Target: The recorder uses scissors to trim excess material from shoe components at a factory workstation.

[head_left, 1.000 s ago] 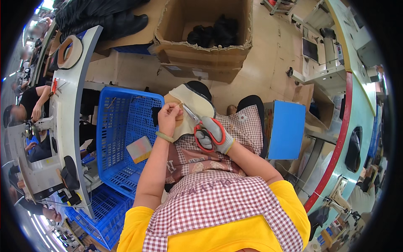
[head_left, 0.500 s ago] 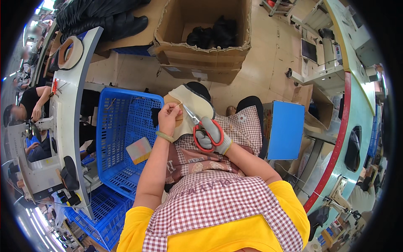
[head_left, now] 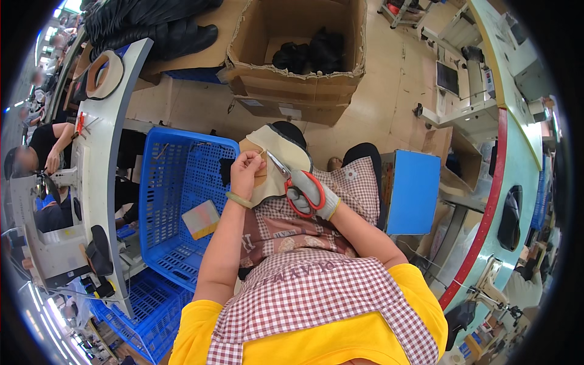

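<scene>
Over my lap lies a cream and tan shoe upper piece [head_left: 281,146] with a dark curved edge. My left hand [head_left: 247,169], bare and with a bangle at the wrist, is closed in a pinch on a thin tan strip [head_left: 262,154] at that piece. My right hand [head_left: 304,193] wears a grey glove and is wrapped round the red handles of a pair of scissors [head_left: 317,196]. The blades point up and left, their tips close to my left fingertips. Whether the blades part slightly is too small to tell.
A blue plastic crate [head_left: 159,207] stands at my left, with a small box [head_left: 201,219] inside. Ahead is a cardboard box [head_left: 292,91] holding black pieces. A blue-topped box [head_left: 413,191] is at my right. Worktables with machines flank both sides; a co-worker [head_left: 45,152] sits far left.
The red handles and my gloved fingers have shifted slightly. My left hand keeps its pinch, and the shoe upper piece stays on my lap.
</scene>
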Action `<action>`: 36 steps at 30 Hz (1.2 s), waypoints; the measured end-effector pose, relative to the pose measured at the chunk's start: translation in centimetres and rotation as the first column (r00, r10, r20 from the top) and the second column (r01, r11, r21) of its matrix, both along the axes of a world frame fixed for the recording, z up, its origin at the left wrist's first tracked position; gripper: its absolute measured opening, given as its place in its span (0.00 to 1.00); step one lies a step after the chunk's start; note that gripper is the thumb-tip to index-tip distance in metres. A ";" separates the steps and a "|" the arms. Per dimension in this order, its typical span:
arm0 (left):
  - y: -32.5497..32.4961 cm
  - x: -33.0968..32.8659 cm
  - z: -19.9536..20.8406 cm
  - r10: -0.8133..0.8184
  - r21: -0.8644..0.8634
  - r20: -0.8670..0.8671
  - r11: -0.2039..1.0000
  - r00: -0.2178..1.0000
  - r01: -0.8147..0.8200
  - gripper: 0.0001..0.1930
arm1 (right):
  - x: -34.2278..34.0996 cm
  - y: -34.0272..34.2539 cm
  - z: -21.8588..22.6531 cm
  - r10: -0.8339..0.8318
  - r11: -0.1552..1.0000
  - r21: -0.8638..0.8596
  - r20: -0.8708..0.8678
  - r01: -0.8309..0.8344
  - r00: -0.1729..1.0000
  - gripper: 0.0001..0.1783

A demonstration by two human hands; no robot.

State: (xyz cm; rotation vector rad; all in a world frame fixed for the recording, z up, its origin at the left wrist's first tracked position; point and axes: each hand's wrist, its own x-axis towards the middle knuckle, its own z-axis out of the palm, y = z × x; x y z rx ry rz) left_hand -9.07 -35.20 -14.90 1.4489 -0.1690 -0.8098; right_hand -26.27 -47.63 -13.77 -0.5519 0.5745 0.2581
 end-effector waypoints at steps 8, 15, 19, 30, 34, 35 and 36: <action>0.3 0.0 0.1 -0.023 0.001 0.001 1.000 1.000 0.023 0.06 | 0.5 -1.9 0.6 0.050 0.995 -0.085 0.033 -0.047 0.998 0.21; 0.4 0.1 -0.1 -0.040 -0.056 -0.026 0.998 0.999 0.039 0.04 | 0.9 -2.8 0.0 0.033 0.999 0.006 0.031 -0.033 0.999 0.18; 0.3 -0.2 0.1 -0.013 -0.098 -0.015 0.995 1.000 0.012 0.04 | 1.3 -3.4 -0.1 0.048 0.999 0.005 0.005 -0.048 0.999 0.18; 0.8 0.0 -0.6 -0.132 -0.026 0.071 0.991 0.989 0.134 0.02 | 3.3 -5.2 0.9 0.154 0.981 -0.114 -0.038 -0.158 0.987 0.20; 1.0 -0.2 -1.1 -0.125 -0.038 0.130 0.991 0.984 0.130 0.02 | 4.1 -5.5 0.9 0.184 0.983 -0.020 -0.017 -0.184 0.983 0.20; 1.0 -0.3 -1.2 -0.110 -0.042 0.147 0.992 0.983 0.117 0.02 | 4.3 -5.6 1.2 0.188 0.982 0.015 -0.006 -0.188 0.982 0.20; 1.0 -0.3 -1.1 -0.097 -0.046 0.164 0.993 0.982 0.106 0.02 | 4.5 -5.6 1.5 0.192 0.981 0.013 -0.008 -0.192 0.981 0.20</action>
